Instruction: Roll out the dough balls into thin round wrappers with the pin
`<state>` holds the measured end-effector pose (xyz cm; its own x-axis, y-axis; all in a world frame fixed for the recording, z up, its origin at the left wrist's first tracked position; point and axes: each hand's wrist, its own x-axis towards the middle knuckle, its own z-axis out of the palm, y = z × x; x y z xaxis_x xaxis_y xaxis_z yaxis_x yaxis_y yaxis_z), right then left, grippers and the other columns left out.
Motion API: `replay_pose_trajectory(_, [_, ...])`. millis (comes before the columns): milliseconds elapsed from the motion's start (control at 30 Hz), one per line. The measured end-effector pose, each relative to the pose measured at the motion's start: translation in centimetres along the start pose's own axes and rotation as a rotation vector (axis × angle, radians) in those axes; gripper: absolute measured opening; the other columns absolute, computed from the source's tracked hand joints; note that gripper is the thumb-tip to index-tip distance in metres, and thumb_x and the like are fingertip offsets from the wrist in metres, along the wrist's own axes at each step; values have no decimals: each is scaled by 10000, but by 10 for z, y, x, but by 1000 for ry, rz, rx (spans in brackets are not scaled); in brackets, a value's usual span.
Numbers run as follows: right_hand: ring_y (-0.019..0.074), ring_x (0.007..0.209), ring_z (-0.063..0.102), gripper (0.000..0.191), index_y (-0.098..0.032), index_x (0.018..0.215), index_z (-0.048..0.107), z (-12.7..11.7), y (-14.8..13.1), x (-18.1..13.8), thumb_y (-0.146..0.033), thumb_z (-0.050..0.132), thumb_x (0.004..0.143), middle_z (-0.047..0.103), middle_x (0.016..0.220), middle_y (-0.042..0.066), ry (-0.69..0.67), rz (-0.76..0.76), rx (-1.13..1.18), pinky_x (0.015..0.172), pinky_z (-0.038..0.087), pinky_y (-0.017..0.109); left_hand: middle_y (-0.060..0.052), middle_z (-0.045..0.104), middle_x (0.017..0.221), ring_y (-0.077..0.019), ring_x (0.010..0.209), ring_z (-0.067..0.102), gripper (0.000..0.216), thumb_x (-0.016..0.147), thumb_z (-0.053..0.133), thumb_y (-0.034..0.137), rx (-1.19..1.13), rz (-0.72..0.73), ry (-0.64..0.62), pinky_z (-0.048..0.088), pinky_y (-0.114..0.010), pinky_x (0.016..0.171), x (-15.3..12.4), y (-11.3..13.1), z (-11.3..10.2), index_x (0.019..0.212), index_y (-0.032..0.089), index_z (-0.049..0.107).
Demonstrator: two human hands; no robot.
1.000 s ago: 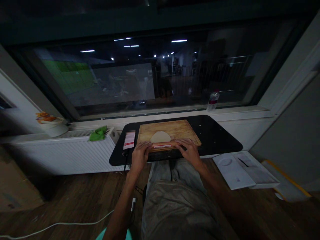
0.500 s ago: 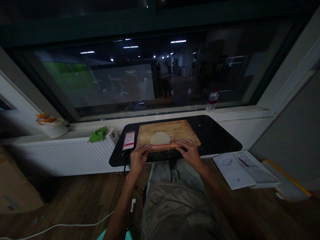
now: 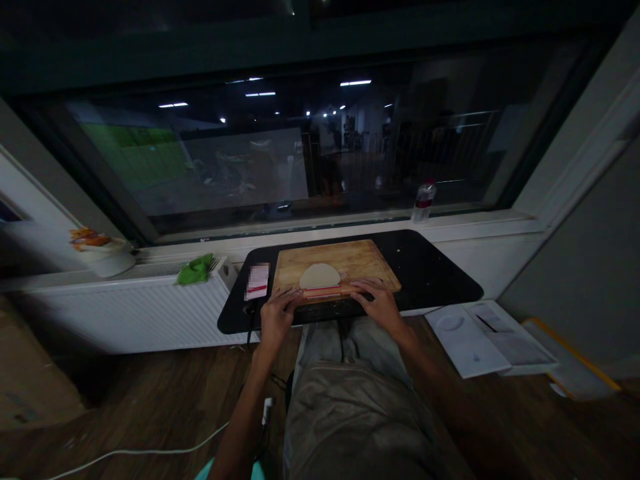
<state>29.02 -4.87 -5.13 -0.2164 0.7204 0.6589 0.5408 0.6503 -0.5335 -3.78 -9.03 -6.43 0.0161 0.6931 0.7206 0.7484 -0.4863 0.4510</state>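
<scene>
From the head view, looks like the rolling-out step: left hand point(image 3: 277, 312) and right hand point(image 3: 379, 300) each have loosely curled fingers over one end of an orange-brown cylindrical rolling pin point(image 3: 323, 292), neither balled into a fist. The pale, flat, rounded dough point(image 3: 320, 275) sits just beyond the pin, between the two sets of fingers, on a rectangular wooden board point(image 3: 345, 252). I'd say the next push wants even pressure from both sides. Containers: white round pot point(image 3: 107, 261) far left of the fingers, orange stuff in it; clear red-capped plastic bottle point(image 3: 423, 204) beyond the right fingers, can't tell how full.
</scene>
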Motion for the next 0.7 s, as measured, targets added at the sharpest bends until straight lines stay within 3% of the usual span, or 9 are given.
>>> replay_pose_trajectory(367, [303, 1384, 698, 324, -306, 1351, 845, 4, 7, 20, -342, 622, 1119, 836, 1366, 74, -124, 32, -132, 1242, 515, 536, -59, 871, 1266, -256, 1228, 813, 271, 1105, 602, 240, 37, -63, -76, 641, -459, 1163, 20, 0, 4, 1194, 270, 857])
replay_pose_trajectory(533, [295, 1484, 644, 372, -297, 1365, 841, 9, 9, 29, -369, 535, 1168, 831, 1382, 65, -144, 47, -151, 1290, 493, 531, -66, 831, 1372, -268, 1420, 715, 358, 1097, 510, 155, 166, -83, -185, 518, -501, 1309, 29, 2, 7, 1250, 279, 809])
replay_pose_trajectory(700, [295, 1521, 616, 412, -285, 1371, 833, 13, 8, 38, -340, 466, 1191, 835, 1365, 73, -169, 53, -246, 1317, 468, 530, -99, 801, 1417, -299, 1546, 611, 383, 1054, 496, 97, 268, -73, -242, 437, -549, 1361, 38, -1, 14, 1281, 251, 764])
